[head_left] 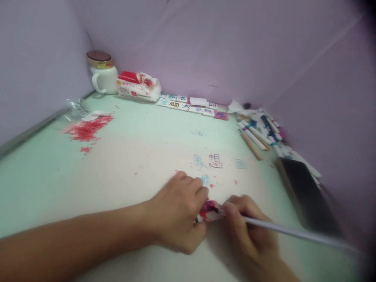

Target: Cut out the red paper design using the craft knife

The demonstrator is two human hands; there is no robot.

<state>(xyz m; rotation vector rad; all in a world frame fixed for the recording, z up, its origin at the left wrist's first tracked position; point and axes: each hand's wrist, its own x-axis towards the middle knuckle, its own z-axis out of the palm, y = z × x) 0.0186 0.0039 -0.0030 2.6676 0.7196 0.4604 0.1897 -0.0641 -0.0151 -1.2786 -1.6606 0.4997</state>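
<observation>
My left hand (179, 211) is closed round a small red and white block (209, 209) and presses it to the pale green table (44, 184). Beside it, my right hand (249, 231) is closed on a thin grey stick-like tool (296, 232), whose dark tip touches the block's top. The tool's shaft runs out to the right. Handwritten characters (208, 161) are drawn on the table just beyond both hands.
A heap of red shavings (86, 128) lies at the far left. A white mug with a lid (102, 74) and a tissue pack (138, 87) stand by the wall. Character tiles (190, 105), several markers (258, 131) and a dark phone (308, 196) sit along the right.
</observation>
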